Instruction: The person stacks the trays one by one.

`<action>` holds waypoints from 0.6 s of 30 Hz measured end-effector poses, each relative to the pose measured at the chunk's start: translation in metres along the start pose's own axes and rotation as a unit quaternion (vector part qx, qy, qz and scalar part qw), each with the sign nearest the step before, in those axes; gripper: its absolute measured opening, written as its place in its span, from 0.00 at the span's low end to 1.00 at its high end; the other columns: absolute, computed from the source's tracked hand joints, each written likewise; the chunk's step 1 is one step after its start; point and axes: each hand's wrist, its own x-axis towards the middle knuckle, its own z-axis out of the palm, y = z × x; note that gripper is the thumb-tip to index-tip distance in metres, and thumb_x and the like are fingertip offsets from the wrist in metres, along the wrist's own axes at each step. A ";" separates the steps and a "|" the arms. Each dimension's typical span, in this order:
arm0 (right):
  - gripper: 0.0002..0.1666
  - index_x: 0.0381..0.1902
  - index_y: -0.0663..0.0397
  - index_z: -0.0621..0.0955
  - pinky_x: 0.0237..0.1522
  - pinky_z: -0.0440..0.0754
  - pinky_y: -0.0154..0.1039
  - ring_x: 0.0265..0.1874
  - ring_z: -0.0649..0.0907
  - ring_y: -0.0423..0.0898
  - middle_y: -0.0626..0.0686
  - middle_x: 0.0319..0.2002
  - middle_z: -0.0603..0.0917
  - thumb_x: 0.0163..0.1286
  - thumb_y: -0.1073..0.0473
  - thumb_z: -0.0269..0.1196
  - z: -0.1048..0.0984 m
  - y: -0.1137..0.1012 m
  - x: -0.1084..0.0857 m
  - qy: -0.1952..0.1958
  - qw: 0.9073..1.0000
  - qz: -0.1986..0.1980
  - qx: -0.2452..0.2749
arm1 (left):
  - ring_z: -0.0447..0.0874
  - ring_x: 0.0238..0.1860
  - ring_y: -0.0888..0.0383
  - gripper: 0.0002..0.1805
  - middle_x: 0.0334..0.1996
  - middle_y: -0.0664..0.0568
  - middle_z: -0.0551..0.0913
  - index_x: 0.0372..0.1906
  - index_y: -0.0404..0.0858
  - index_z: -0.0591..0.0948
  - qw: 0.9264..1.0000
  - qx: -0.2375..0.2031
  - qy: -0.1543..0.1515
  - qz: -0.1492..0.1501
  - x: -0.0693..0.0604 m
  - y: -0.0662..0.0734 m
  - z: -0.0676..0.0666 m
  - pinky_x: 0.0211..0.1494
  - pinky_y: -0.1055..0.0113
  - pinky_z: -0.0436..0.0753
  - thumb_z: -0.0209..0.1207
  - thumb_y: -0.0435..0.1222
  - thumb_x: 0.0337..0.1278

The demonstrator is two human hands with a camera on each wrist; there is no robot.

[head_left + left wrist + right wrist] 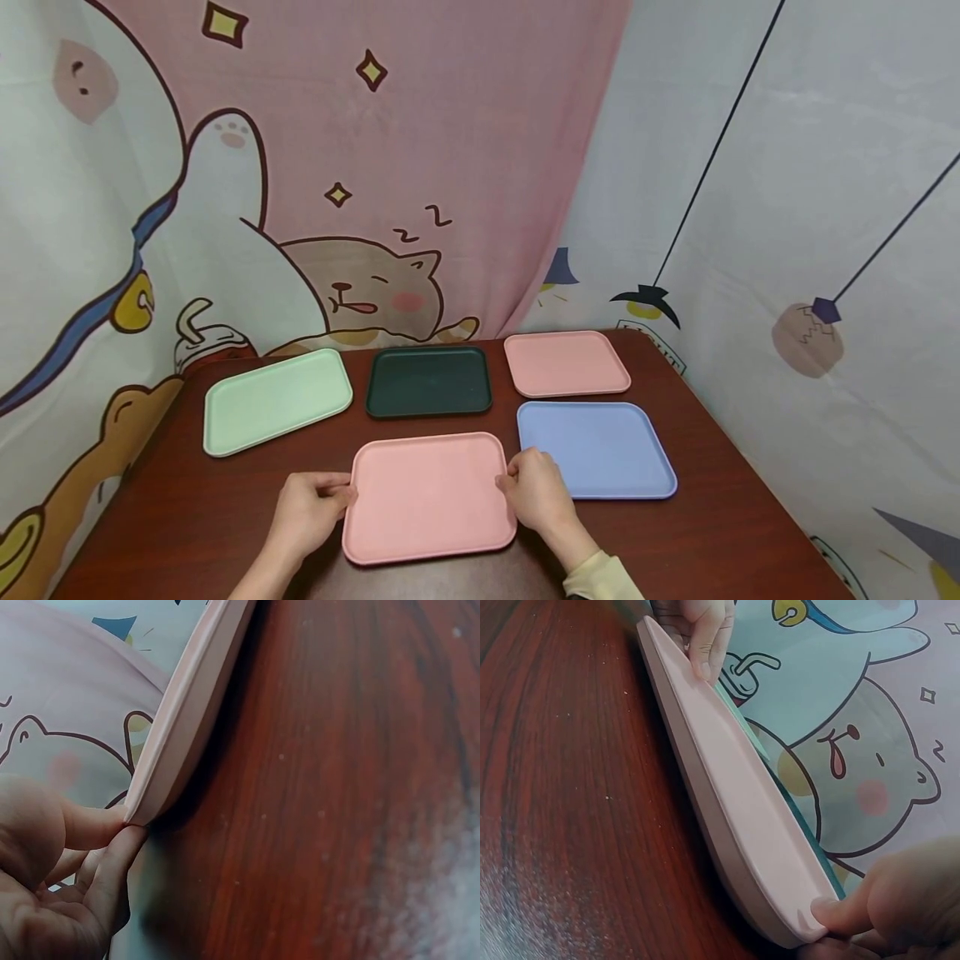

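Observation:
A pink tray (pixel 431 498) is at the front middle of the table, its two short ends between my hands. My left hand (pixel 306 510) pinches its left rim between thumb and fingers, as the left wrist view shows up close. On the opposite end, my right hand (pixel 542 493) pinches the right rim, thumb on top in the right wrist view. The right hand also covers a corner of a blue tray (pixel 600 450). A shadow lies under the edge of the pink tray (pixel 727 802); whether it touches the table, I cannot tell.
Along the back of the brown table (pixel 172 517) lie a light green tray (pixel 277 402), a dark green tray (pixel 429 382) and a second pink tray (pixel 567 364). A printed cloth (pixel 450 150) with cartoon animals hangs behind and beside the table.

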 end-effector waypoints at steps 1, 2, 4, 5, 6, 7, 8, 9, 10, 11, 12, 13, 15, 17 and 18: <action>0.17 0.15 0.48 0.81 0.20 0.75 0.37 0.17 0.74 0.39 0.40 0.14 0.76 0.58 0.67 0.76 0.000 0.000 0.000 0.002 1.000 -0.001 -0.001 | 0.91 0.28 0.54 0.09 0.30 0.44 0.90 0.43 0.25 0.90 1.000 0.003 0.001 -0.001 0.000 -0.001 0.000 0.31 0.67 0.90 0.69 0.25 0.59; 0.18 0.15 0.48 0.81 0.20 0.74 0.37 0.17 0.74 0.39 0.40 0.14 0.75 0.58 0.67 0.76 0.000 -0.001 0.000 0.002 1.000 -0.001 -0.001 | 0.91 0.28 0.54 0.09 0.30 0.45 0.90 0.44 0.25 0.90 1.000 0.005 0.001 -0.003 0.001 -0.001 0.000 0.31 0.68 0.90 0.69 0.25 0.60; 0.20 0.14 0.47 0.80 0.19 0.74 0.36 0.16 0.73 0.39 0.39 0.13 0.74 0.58 0.67 0.76 0.001 -0.001 0.000 0.003 1.000 0.002 -0.002 | 0.91 0.28 0.55 0.09 0.30 0.45 0.90 0.44 0.26 0.90 1.000 0.006 0.002 -0.008 0.001 -0.002 0.001 0.31 0.69 0.89 0.69 0.25 0.59; 0.20 0.13 0.46 0.80 0.18 0.73 0.36 0.16 0.73 0.39 0.38 0.13 0.74 0.59 0.67 0.75 0.001 -0.001 0.000 0.002 1.000 0.004 -0.001 | 0.91 0.28 0.55 0.09 0.30 0.46 0.90 0.44 0.26 0.91 1.000 0.007 0.003 -0.010 0.001 -0.002 0.001 0.31 0.69 0.89 0.69 0.25 0.59; 0.21 0.13 0.46 0.80 0.18 0.73 0.36 0.16 0.73 0.38 0.38 0.12 0.74 0.59 0.67 0.75 0.001 -0.002 0.000 0.001 1.000 0.008 -0.001 | 0.91 0.28 0.55 0.09 0.30 0.46 0.90 0.44 0.26 0.90 1.000 0.008 0.002 -0.010 0.001 -0.002 0.000 0.30 0.69 0.89 0.69 0.25 0.60; 0.21 0.13 0.46 0.80 0.18 0.73 0.36 0.16 0.73 0.39 0.38 0.12 0.73 0.59 0.67 0.75 0.002 -0.001 0.000 0.000 1.000 0.010 0.000 | 0.91 0.28 0.55 0.09 0.30 0.46 0.90 0.44 0.26 0.90 1.000 0.008 0.003 -0.010 0.001 -0.002 0.000 0.30 0.69 0.89 0.69 0.25 0.60; 0.21 0.13 0.46 0.80 0.18 0.73 0.36 0.16 0.73 0.39 0.38 0.12 0.74 0.60 0.67 0.75 0.002 -0.001 0.001 -0.001 1.000 0.013 0.000 | 0.91 0.28 0.55 0.09 0.30 0.46 0.90 0.44 0.26 0.91 1.000 0.009 0.003 -0.008 0.001 -0.002 0.000 0.30 0.69 0.89 0.69 0.25 0.59; 0.20 0.13 0.46 0.80 0.19 0.74 0.36 0.16 0.73 0.39 0.38 0.13 0.74 0.60 0.66 0.75 0.002 -0.001 0.001 -0.001 1.000 0.016 -0.001 | 0.91 0.28 0.55 0.09 0.30 0.45 0.90 0.44 0.26 0.90 1.000 0.009 0.003 -0.005 0.002 -0.002 0.000 0.30 0.68 0.89 0.69 0.25 0.59; 0.20 0.14 0.46 0.81 0.19 0.74 0.36 0.16 0.74 0.38 0.38 0.13 0.74 0.60 0.66 0.75 0.002 -0.002 0.001 -0.002 1.000 0.018 0.000 | 0.91 0.28 0.55 0.09 0.30 0.45 0.90 0.44 0.26 0.90 1.000 0.009 0.003 -0.003 0.002 -0.003 0.001 0.30 0.68 0.89 0.69 0.25 0.59; 0.19 0.15 0.46 0.82 0.20 0.75 0.36 0.17 0.74 0.39 0.38 0.13 0.75 0.61 0.66 0.75 0.002 -0.002 0.001 -0.003 1.000 0.020 0.001 | 0.91 0.27 0.55 0.09 0.30 0.45 0.90 0.44 0.25 0.90 1.000 0.009 0.003 0.000 0.002 -0.003 0.001 0.30 0.68 0.90 0.69 0.25 0.59; 0.19 0.15 0.46 0.82 0.20 0.75 0.36 0.17 0.75 0.39 0.39 0.14 0.75 0.61 0.66 0.75 0.003 -0.001 0.001 -0.004 1.000 0.020 0.001 | 0.91 0.27 0.55 0.09 0.31 0.45 0.90 0.44 0.25 0.90 1.000 0.008 0.003 0.001 0.003 -0.003 0.001 0.30 0.67 0.90 0.69 0.25 0.59; 0.18 0.15 0.47 0.82 0.20 0.75 0.37 0.17 0.75 0.39 0.39 0.14 0.75 0.61 0.66 0.75 0.002 -0.002 0.001 -0.004 1.000 0.021 0.002 | 0.91 0.27 0.55 0.09 0.31 0.45 0.90 0.44 0.25 0.90 1.000 0.008 0.004 0.001 0.003 -0.003 0.001 0.30 0.67 0.90 0.69 0.25 0.59; 0.17 0.16 0.47 0.83 0.21 0.76 0.37 0.18 0.75 0.39 0.40 0.15 0.76 0.61 0.66 0.75 0.002 -0.002 0.001 -0.004 1.000 0.022 0.005 | 0.91 0.27 0.55 0.09 0.31 0.45 0.90 0.44 0.25 0.90 1.000 0.008 0.006 -0.001 0.004 -0.004 0.001 0.30 0.68 0.90 0.69 0.25 0.59; 0.14 0.18 0.49 0.85 0.22 0.77 0.38 0.19 0.77 0.40 0.41 0.17 0.79 0.61 0.66 0.75 0.003 -0.001 0.001 -0.002 1.000 0.021 0.007 | 0.90 0.27 0.55 0.09 0.31 0.45 0.90 0.44 0.26 0.90 1.000 0.012 0.009 -0.003 0.004 -0.004 0.001 0.30 0.69 0.89 0.69 0.26 0.59; 0.12 0.20 0.50 0.86 0.24 0.79 0.38 0.20 0.78 0.40 0.42 0.18 0.80 0.61 0.65 0.75 0.002 -0.001 0.001 0.001 1.000 0.018 0.007 | 0.90 0.27 0.55 0.09 0.31 0.45 0.90 0.44 0.26 0.90 1.000 0.015 0.009 -0.003 0.005 -0.004 0.001 0.30 0.69 0.89 0.69 0.26 0.59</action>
